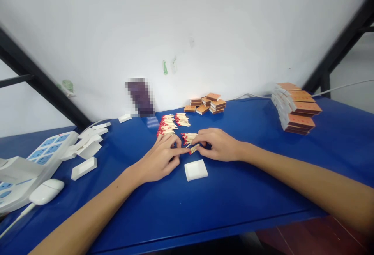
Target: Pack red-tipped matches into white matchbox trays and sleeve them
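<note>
Both of my hands meet over a small bunch of red-tipped matches (189, 138) in the middle of the blue table (233, 196). My left hand (160, 157) has its fingers curled and its forefinger stretched to the matches. My right hand (217, 145) pinches a few matches (194, 149) between thumb and fingers. An empty white matchbox tray (196, 170) lies just in front of the hands. A larger heap of loose matches (171, 124) lies behind them.
Orange matchboxes (209, 103) sit in a small pile at the back, and a taller leaning stack of them (295, 108) stands at the right. Several white trays (87, 147) lie at the left beside a white power strip (32, 161) and a white plug (46, 190).
</note>
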`<state>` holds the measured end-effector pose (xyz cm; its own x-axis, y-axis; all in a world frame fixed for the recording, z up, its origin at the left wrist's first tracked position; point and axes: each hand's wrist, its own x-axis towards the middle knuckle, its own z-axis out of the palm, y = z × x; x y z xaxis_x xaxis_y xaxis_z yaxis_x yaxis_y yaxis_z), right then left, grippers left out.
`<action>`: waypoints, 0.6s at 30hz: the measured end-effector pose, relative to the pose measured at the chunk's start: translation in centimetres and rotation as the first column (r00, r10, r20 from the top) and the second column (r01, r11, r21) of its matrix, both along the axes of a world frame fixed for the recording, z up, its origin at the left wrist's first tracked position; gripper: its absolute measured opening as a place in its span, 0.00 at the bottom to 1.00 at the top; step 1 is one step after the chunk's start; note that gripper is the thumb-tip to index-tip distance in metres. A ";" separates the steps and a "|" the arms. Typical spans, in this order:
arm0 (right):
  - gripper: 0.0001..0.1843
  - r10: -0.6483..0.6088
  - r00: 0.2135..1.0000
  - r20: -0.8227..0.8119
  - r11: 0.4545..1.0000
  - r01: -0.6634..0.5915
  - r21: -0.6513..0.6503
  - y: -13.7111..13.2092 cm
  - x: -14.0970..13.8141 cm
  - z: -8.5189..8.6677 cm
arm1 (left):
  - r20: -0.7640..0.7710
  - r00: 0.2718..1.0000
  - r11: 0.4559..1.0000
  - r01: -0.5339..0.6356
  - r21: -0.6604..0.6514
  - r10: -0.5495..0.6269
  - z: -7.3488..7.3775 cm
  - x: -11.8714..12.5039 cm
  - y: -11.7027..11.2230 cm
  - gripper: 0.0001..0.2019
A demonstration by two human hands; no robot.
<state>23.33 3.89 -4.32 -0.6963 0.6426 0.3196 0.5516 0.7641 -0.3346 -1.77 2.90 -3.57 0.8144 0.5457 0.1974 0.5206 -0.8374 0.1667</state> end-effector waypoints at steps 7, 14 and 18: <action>0.08 0.014 1.000 -0.003 1.000 -0.014 -0.008 0.1 0.1 -0.1 | 0.032 0.999 1.000 -0.018 0.016 0.018 -0.1 0.0 -0.1 0.22; 0.08 0.025 1.000 -0.016 1.000 -0.026 -0.013 0.0 0.0 -0.2 | 0.077 0.994 0.995 -0.076 0.069 0.071 -0.6 -0.2 0.0 0.19; 0.07 0.044 0.998 -0.041 0.999 -0.045 -0.011 0.0 -0.1 -0.4 | 0.082 0.992 0.991 -0.104 0.080 0.097 -0.6 -0.1 0.0 0.18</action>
